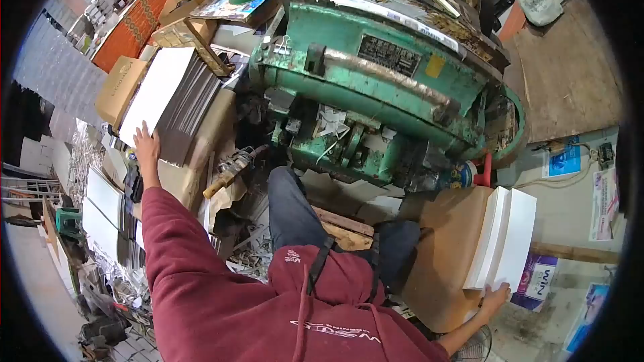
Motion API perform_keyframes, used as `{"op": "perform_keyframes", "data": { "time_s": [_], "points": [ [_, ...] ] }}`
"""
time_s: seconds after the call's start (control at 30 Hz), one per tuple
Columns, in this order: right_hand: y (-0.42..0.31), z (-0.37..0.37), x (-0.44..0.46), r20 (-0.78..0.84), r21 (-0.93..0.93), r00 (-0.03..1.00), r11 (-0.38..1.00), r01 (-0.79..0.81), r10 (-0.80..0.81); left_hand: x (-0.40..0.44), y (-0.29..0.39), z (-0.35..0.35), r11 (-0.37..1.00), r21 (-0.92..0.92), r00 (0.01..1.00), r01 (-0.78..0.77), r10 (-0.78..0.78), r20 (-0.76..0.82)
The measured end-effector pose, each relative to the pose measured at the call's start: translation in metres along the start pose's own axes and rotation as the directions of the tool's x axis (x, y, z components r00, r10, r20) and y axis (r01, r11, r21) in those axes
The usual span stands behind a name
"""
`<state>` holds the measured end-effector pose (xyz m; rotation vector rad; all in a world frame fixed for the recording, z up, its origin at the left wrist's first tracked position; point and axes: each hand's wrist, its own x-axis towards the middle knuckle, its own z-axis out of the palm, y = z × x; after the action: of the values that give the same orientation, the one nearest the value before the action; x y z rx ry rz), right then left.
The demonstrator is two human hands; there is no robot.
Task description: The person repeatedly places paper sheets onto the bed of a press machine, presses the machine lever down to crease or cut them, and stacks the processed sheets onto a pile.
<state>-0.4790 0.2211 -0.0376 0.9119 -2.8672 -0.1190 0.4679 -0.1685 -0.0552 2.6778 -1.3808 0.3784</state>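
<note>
Beneath the fingers of the left hand [147, 149], a tall stack of sheets [181, 104] is positioned, with a white face uppermost and grey edges exposed on its right side. These fingers are spread and released, being laid on the near edge of the top sheet. Beyond them, against the left side of the stack, a cardboard box [121, 87] is located.

At the fingers of the right hand [495, 298], a white stack [513, 238] is carried on a brown surface [436, 248]. Contact is made at its near end; whether the stack is grasped or merely touched cannot be told. Just to the right of these fingers, a purple box [535, 283] marked "WIN" is seen.

Between the two hands and farther forward, a green machine [396, 60] is situated, with a long bar across its front. To the right of the left fingers, a tool with a wooden handle [221, 183] is placed near the machine. Nearer than the left fingers and to their left, further white sheets [100, 204] are piled. Well beyond the left fingers, an orange patterned cloth [144, 23] is hung.
</note>
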Motion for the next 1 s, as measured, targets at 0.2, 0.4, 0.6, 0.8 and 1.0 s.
{"op": "perform_keyframes", "data": {
  "time_s": [0.2, 0.4, 0.6, 0.8, 1.0],
  "points": [
    [0.049, 0.028, 0.006, -0.206, 0.34, 0.975, 0.928, 0.154, -0.087, 0.0, 0.033, 0.002, 0.999, 0.003, 0.996, -0.048, 0.048, -0.072],
    [0.085, 0.001, 0.039, 0.336, 0.63, 0.942, 0.739, -0.24, 0.02, -0.021, 0.128, 0.007, 0.79, -0.157, 0.793, -0.593, 0.54, -0.282],
    [0.078, -0.017, 0.043, 0.39, 0.588, 0.918, 0.785, -0.193, -0.067, -0.066, 0.234, -0.048, 0.527, -0.286, 0.598, -0.8, 0.738, -0.313],
    [0.052, -0.033, 0.019, 0.396, 0.573, 0.917, 0.768, -0.286, 0.046, -0.102, 0.307, -0.085, 0.304, -0.381, 0.443, -0.873, 0.821, -0.36],
    [0.062, -0.031, 0.031, -0.382, 0.383, 0.923, 0.917, 0.11, 0.049, -0.108, 0.386, -0.136, 0.123, -0.427, 0.366, -0.896, 0.751, -0.55]
  ]
}}
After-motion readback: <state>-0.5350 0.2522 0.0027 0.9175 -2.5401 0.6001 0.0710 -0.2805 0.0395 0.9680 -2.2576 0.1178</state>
